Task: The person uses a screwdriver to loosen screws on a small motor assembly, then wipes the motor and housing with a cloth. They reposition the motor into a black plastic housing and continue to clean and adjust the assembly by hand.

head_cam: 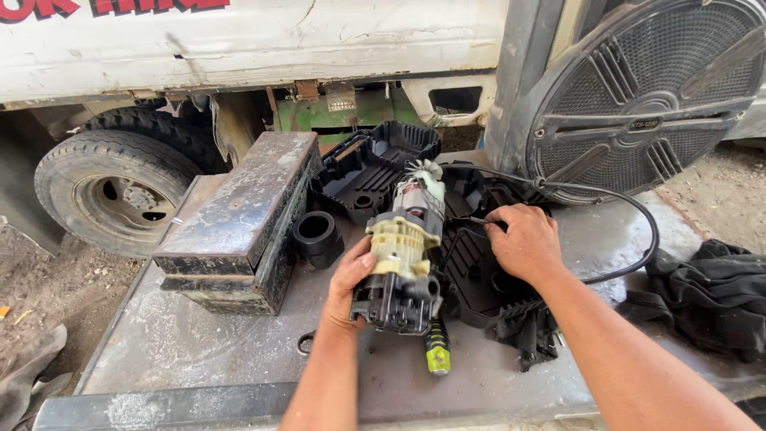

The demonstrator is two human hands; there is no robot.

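The motor assembly (401, 255) is showing cream plastic over black, with copper windings (white-tipped) at its far end. A screwdriver handle (436, 349) is showing yellow-green and black bands. The housing shells (375, 166) are looking black, the desk (199, 343) scuffed grey, the truck body (239, 40) chipped white.

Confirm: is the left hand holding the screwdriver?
No, the left hand grips the motor; the screwdriver lies on the table below it.
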